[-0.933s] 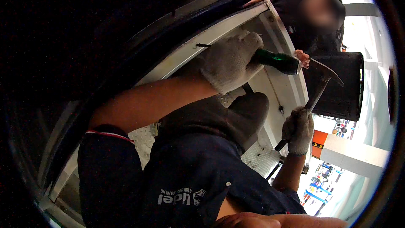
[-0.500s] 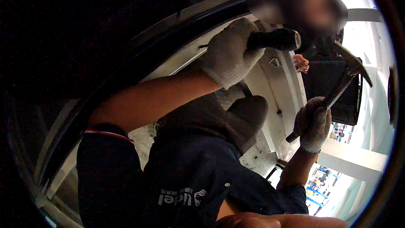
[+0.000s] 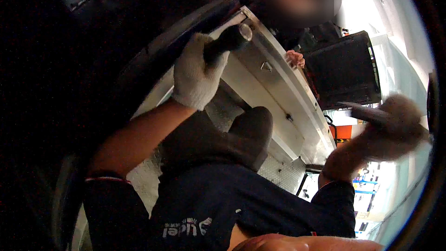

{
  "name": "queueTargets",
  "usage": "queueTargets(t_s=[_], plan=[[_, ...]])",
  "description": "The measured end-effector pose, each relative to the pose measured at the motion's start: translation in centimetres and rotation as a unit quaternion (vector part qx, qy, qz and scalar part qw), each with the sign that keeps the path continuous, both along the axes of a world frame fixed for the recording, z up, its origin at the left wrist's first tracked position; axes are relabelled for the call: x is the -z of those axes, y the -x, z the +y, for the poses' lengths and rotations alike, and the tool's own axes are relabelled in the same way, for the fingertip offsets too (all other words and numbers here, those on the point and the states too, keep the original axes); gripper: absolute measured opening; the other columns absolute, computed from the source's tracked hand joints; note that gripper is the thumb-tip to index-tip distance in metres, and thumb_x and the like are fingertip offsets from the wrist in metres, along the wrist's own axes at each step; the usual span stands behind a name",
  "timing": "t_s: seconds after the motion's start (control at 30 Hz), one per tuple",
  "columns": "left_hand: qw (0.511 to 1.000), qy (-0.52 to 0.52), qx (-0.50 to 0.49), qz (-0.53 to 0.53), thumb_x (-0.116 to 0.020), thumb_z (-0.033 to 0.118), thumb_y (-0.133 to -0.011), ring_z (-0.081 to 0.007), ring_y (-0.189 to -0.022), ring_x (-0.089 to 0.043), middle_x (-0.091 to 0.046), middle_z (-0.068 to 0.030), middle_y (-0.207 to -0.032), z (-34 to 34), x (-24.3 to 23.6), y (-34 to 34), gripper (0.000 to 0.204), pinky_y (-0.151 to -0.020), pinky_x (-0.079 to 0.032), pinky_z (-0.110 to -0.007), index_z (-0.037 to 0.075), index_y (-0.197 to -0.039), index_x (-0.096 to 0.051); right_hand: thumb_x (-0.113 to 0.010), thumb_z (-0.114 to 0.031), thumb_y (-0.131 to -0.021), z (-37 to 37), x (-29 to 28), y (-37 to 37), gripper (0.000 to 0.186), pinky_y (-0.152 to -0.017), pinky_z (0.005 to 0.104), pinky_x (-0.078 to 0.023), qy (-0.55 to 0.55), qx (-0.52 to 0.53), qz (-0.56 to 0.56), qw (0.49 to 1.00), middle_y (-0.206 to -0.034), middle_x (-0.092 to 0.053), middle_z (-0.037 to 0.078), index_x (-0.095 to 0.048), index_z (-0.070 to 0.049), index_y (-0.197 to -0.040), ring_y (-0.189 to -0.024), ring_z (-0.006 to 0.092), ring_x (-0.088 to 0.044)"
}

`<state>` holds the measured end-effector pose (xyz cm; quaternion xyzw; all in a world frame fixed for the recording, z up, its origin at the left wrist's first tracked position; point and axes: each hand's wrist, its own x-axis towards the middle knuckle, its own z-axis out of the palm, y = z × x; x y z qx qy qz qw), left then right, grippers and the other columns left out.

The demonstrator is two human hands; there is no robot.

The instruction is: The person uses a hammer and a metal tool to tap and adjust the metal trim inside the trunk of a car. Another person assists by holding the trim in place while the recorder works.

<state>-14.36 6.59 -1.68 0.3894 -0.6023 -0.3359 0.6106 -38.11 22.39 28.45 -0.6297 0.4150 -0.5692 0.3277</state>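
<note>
My left hand, in a pale knit glove, is closed around a dark-handled tool with a metal cap, beside the dark vehicle body overhead; the tool's far end is hidden. Out to the right, my right hand is gloved and smeared by motion, closed on a hammer whose outline is blurred. A pale metal-walled trough surrounds my legs, with a tread-plate floor.
A co-worker in dark clothing is at the top, beyond the trough wall. The co-worker's hand rests at that wall, next to a large black panel. A bright workshop with beams and blue metalwork shows at the right.
My right hand and the hammer have swung out to the right and blurred. My left hand, the co-worker and the trough now appear farther left as the view has shifted.
</note>
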Motion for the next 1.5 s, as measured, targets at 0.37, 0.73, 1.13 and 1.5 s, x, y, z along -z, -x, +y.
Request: queueTargets(t_s=[0.37,0.73,1.13,1.5], plan=[[0.99,0.054,0.092,-0.094,-0.074,0.025,-0.092,-0.042,-0.09,-0.071,-0.069,-0.0182,-0.094,4.1,0.7,1.1,0.028,-0.075,-0.056,-0.055,0.01,-0.11,-0.058,-0.063,-0.037,-0.104,5.3,17.4,4.2,0.026,-0.044,0.0258,-0.036,-0.217,0.266,0.321,0.883,-0.07,-0.048,-0.002,-0.058,-0.011,-0.102,-0.053,0.0095,-0.047],[0.989,0.09,0.06,-0.104,-0.078,0.016,-0.082,-0.046,-0.089,-0.067,-0.065,-0.0196,-0.094,2.5,0.4,0.1,0.028,-0.073,-0.053,-0.055,0.008,-0.103,-0.061,-0.061,-0.049,-0.106,5.7,23.1,1.5,0.041,-0.04,0.0248,-0.031,-0.392,0.211,-0.015,0.895,-0.063,-0.048,-0.004,-0.064,-0.007,-0.106,-0.046,0.0065,-0.043],[0.99,0.054,0.098,-0.084,-0.08,0.01,-0.081,-0.0437,-0.093,-0.067,-0.065,-0.0186,-0.097,-3.3,-5.5,-7.9,0.031,-0.079,-0.054,-0.05,0.007,-0.104,-0.06,-0.056,-0.048,-0.109,-0.3,17.8,-7.5,0.041,-0.039,0.025,-0.031,-0.4,0.228,0.008,0.888,-0.06,-0.044,-0.004,-0.062,-0.007,-0.105,-0.043,0.0071,-0.04],[0.925,0.101,0.287,-0.23,-0.089,0.011,-0.08,-0.029,-0.1,-0.067,-0.067,-0.0106,-0.099,-5.3,-0.9,-5.6,0.031,-0.088,-0.056,-0.039,0.009,-0.103,-0.068,-0.063,-0.04,-0.107,-0.6,24.8,-3.3,0.04,-0.079,0.0299,-0.049,-0.481,0.223,0.036,0.847,-0.093,-0.062,-0.001,-0.067,-0.002,-0.115,-0.089,0.0091,-0.056]])
